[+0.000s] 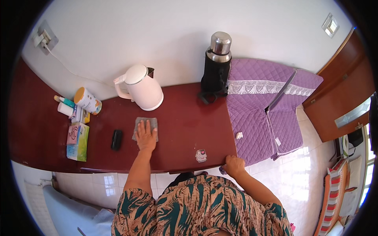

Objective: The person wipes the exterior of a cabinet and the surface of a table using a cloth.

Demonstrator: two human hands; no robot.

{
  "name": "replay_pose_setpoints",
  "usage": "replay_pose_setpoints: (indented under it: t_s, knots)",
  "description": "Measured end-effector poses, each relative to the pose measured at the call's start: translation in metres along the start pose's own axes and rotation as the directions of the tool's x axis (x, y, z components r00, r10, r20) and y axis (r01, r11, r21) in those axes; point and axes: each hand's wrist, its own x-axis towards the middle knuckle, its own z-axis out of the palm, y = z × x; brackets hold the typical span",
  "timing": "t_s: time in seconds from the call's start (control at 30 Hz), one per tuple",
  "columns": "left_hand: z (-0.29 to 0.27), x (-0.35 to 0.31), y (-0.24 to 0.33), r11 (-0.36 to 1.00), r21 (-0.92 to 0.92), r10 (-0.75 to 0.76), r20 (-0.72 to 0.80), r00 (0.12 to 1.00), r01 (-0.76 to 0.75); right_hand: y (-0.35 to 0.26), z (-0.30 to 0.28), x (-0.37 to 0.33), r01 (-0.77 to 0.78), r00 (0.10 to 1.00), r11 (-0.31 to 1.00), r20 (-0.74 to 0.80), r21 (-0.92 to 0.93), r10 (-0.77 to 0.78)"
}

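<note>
My left hand (146,135) lies flat with its fingers spread on a grey cloth (139,122), pressing it to the dark red tabletop (177,129). Just behind the cloth stands a pale pink electric kettle (143,88), and a small black case (116,139) lies to its left. At the table's front right corner, my right hand (235,166) is closed with its fingers curled under. Whether it grips the table edge, the purple quilted cover (252,114) beside it or nothing is hidden. A round-edged cartoon sticker (201,155) is on the tabletop left of that hand.
A steel flask (220,43) in a black sleeve stands against the wall. On the left are a tissue box (82,141), a tilted canister (87,100) and small bottles (65,109). A cord (67,69) runs from the wall socket behind the kettle. A wooden door (334,86) stands right.
</note>
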Motion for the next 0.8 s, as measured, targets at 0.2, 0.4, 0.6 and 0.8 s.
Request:
replay_pose_setpoints:
  t_s: [0.2, 0.4, 0.6, 0.8]
  knots:
    - [-0.007, 0.003, -0.013, 0.992, -0.014, -0.128, 0.014, 0.992, 0.128, 0.001, -0.004, 0.000, 0.019, 0.999, 1.000, 0.025, 0.007, -0.019]
    - [-0.002, 0.005, 0.002, 0.974, -0.020, -0.225, -0.008, 0.974, 0.225, -0.001, -0.007, -0.001, 0.017, 0.999, 1.000, 0.039, 0.006, -0.017]
    - [0.005, -0.005, 0.041, 0.993, -0.044, -0.110, -0.061, 0.992, 0.108, 0.001, -0.004, 0.001, 0.009, 0.999, 1.000, 0.035, -0.009, -0.009]
    - [0.017, -0.035, 0.129, 0.954, -0.052, 0.290, -0.100, 0.952, -0.296, -0.005, -0.013, 0.002, -0.004, 0.997, 1.000, 0.071, 0.015, 0.003]
